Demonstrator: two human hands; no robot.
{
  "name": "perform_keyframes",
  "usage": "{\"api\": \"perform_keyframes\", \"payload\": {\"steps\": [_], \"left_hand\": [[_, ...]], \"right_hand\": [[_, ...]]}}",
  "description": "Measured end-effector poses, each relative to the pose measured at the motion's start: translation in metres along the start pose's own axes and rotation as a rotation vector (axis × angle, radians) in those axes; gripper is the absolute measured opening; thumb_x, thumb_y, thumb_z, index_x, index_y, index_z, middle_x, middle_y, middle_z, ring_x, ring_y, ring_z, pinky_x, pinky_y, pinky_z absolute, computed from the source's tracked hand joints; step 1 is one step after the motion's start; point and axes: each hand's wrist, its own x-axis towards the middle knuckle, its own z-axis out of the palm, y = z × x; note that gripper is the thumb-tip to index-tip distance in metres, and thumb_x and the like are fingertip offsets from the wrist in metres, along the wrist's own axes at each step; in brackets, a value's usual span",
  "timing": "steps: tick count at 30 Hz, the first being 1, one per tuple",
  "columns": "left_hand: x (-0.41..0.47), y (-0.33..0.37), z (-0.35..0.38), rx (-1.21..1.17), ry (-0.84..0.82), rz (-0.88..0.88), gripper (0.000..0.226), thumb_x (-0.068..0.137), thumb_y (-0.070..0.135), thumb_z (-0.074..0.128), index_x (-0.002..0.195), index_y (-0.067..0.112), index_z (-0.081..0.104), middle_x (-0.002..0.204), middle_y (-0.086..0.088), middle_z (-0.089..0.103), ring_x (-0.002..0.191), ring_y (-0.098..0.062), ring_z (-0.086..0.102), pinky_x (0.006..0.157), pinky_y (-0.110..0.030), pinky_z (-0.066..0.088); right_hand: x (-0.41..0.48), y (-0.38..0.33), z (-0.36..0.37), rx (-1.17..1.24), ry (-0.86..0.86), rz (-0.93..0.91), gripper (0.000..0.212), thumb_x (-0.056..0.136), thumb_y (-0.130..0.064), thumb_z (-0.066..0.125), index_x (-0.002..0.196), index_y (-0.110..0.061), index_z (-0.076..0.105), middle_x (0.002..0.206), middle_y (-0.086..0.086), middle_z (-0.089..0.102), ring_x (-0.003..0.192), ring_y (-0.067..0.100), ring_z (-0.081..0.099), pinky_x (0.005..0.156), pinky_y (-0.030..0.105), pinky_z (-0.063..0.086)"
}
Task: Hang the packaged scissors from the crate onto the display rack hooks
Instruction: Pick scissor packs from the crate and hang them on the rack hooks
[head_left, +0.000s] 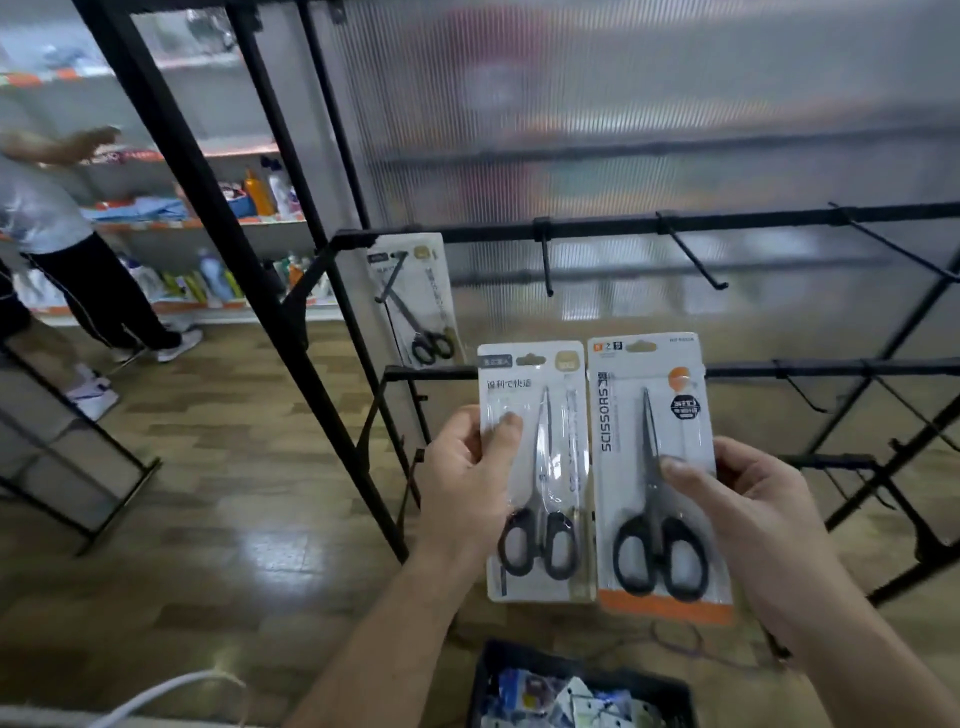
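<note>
My left hand: holds the white blister-card pack of black-handled scissors, on the left.
My right hand: holds the white, orange-footed card pack of black-handled scissors, just beside it on the right.
Both packs: upright before the black metal display rack, above the dark plastic crate.
Crate: on the floor between my forearms, packets inside.
Third carded scissors pack: hangs at the upper rail's left end, behind my left-hand pack.
Two black wire hooks: right of it, same rail.

A glossy wood-pattern floor is seen, with light reflected on it. A ribbed translucent wall panel is set far ahead. Shelves stocked with bottles are placed far left.
</note>
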Motion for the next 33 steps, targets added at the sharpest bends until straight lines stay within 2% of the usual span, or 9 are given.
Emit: {"api": "perform_keyframes", "payload": {"steps": [3,7,9,11,14,16,20,25,33], "left_hand": [[0.014,-0.002,0.001,0.010,-0.049,0.004,0.007,0.100,0.034,0.066,0.098,0.031,0.073,0.098,-0.016,0.075,0.095,-0.050,0.068,0.084,-0.067,0.057],[0.046,0.001,-0.004,-0.017,-0.147,0.053,0.015,0.102,0.023,0.061,0.111,0.014,0.067,0.100,-0.001,0.079,0.090,-0.017,0.076,0.072,-0.029,0.062],[0.061,0.004,-0.005,-0.044,-0.165,0.052,0.017,0.101,0.022,0.061,0.112,0.009,0.066,0.100,-0.002,0.079,0.088,-0.015,0.076,0.069,-0.025,0.060],[0.076,0.003,-0.005,-0.057,-0.183,0.052,0.014,0.101,0.022,0.062,0.107,0.010,0.067,0.097,-0.005,0.078,0.086,-0.019,0.076,0.068,-0.030,0.062],[0.091,-0.005,-0.005,-0.020,-0.191,0.087,0.014,0.099,0.034,0.066,0.093,0.022,0.069,0.091,-0.017,0.072,0.078,-0.030,0.068,0.073,-0.058,0.059],[0.096,-0.010,-0.009,-0.009,-0.185,0.144,0.019,0.099,0.039,0.065,0.090,0.022,0.067,0.087,-0.021,0.067,0.072,-0.033,0.060,0.066,-0.062,0.055],[0.102,-0.013,-0.037,-0.001,-0.139,0.258,0.023,0.102,0.035,0.059,0.100,0.013,0.064,0.087,-0.007,0.072,0.073,-0.026,0.067,0.058,-0.043,0.056],[0.116,-0.013,-0.082,-0.044,-0.027,0.232,0.013,0.104,0.023,0.059,0.093,0.017,0.064,0.074,0.010,0.069,0.065,-0.002,0.060,0.057,-0.016,0.048],[0.128,-0.006,-0.129,-0.027,0.034,0.129,0.012,0.102,0.025,0.062,0.101,0.015,0.069,0.088,0.001,0.076,0.078,-0.005,0.072,0.061,-0.015,0.055]], "right_hand": [[0.008,0.002,0.001,0.024,0.026,0.006,0.014,0.095,-0.010,0.065,0.105,-0.011,0.076,0.096,0.012,0.079,0.087,0.032,0.077,0.080,0.046,0.058],[0.014,0.001,0.016,0.020,0.129,-0.008,0.014,0.095,-0.007,0.066,0.105,-0.009,0.075,0.095,0.012,0.079,0.088,0.031,0.077,0.074,0.044,0.060],[0.013,-0.001,0.023,0.016,0.166,-0.013,0.014,0.095,-0.006,0.065,0.106,-0.007,0.074,0.094,0.012,0.079,0.085,0.029,0.077,0.066,0.036,0.062],[0.011,-0.002,0.029,0.000,0.209,-0.023,0.014,0.095,-0.007,0.066,0.105,-0.008,0.074,0.093,0.011,0.079,0.084,0.028,0.077,0.062,0.031,0.061],[0.005,-0.002,0.035,-0.066,0.294,-0.047,0.011,0.095,-0.011,0.068,0.103,-0.011,0.076,0.093,0.011,0.079,0.086,0.033,0.076,0.072,0.047,0.062],[-0.002,-0.001,0.038,-0.073,0.335,-0.054,0.011,0.093,-0.012,0.069,0.101,-0.010,0.076,0.092,0.012,0.078,0.085,0.034,0.076,0.072,0.046,0.062],[-0.013,-0.001,0.049,-0.042,0.337,-0.076,0.022,0.084,-0.023,0.071,0.102,-0.010,0.075,0.091,0.014,0.078,0.080,0.032,0.076,0.060,0.034,0.062],[0.006,0.010,0.084,0.003,0.230,-0.049,0.026,0.088,-0.021,0.067,0.111,-0.010,0.070,0.100,0.014,0.078,0.089,0.032,0.077,0.069,0.039,0.064],[0.067,0.017,0.119,-0.050,0.234,0.075,0.018,0.100,-0.020,0.064,0.115,-0.010,0.065,0.101,0.014,0.077,0.091,0.035,0.076,0.077,0.049,0.061]]}}
